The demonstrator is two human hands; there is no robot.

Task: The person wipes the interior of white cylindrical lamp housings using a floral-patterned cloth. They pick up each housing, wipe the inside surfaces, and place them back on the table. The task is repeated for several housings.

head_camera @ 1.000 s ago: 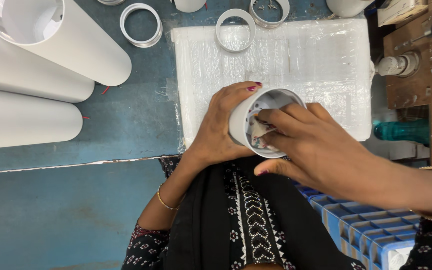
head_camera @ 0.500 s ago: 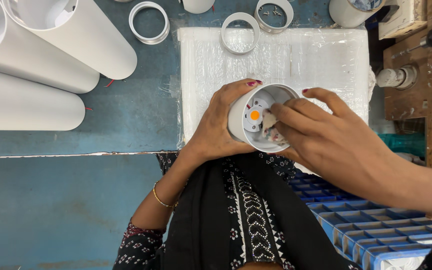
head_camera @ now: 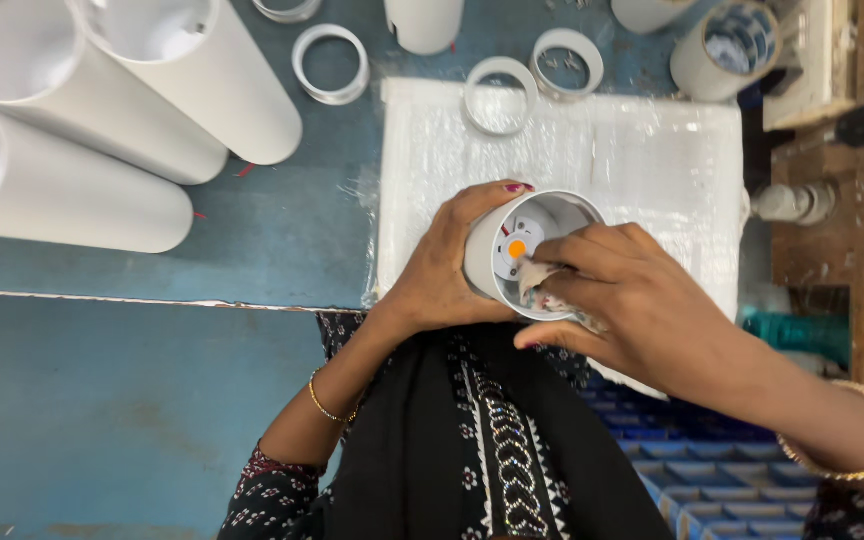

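Inside white housing (head_camera: 497, 262) in L hand (head_camera: 442, 275) grip: R hand (head_camera: 642, 300) pinching half-hidden cloth (head_camera: 542, 285)

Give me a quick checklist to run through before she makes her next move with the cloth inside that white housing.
1. Left hand grips the white cylindrical housing: ok.
2. Right hand pinches the cloth at the housing's open mouth: ok.
3. Orange disc inside the housing is uncovered: ok.
4. Inside wall is clean: cannot tell.
5. Housing is over the white padded sheet: ok.
6. Loose white rings lie apart from both hands: ok.
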